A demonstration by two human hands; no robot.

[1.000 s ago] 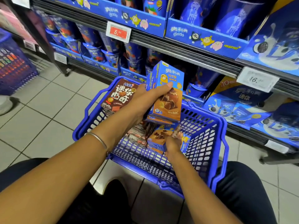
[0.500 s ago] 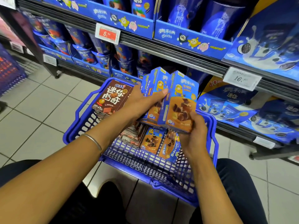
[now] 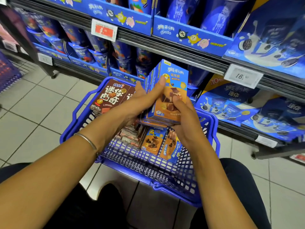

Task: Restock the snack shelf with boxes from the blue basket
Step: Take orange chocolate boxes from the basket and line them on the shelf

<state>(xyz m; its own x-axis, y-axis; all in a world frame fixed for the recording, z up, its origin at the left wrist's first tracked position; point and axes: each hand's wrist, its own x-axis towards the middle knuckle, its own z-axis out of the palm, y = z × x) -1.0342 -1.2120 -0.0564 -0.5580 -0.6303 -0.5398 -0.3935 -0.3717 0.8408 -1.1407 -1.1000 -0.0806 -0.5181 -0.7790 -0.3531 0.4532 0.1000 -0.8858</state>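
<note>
Blue-orange boxes [image 3: 172,83]: long axis near-vertical | left hand [image 3: 145,100], right hand [image 3: 186,119] grip

Up-left of left hand [image 3: 145,98]: red price tag [image 3: 104,30], blue cups [image 3: 82,52]. Up-right of right hand [image 3: 186,123]: white tag [image 3: 244,76] marked 16. Left of left hand: grey floor tiles [image 3: 33,116]; purple bin [image 3: 9,73] at far edge, blurred.

Both forearms reach forward and meet at the boxes [image 3: 166,109]; left hand [image 3: 145,100] grips their left side, thumb laid up the front; right hand [image 3: 186,123] cups their lower right corner from beneath, thumb pressed on the front.
</note>
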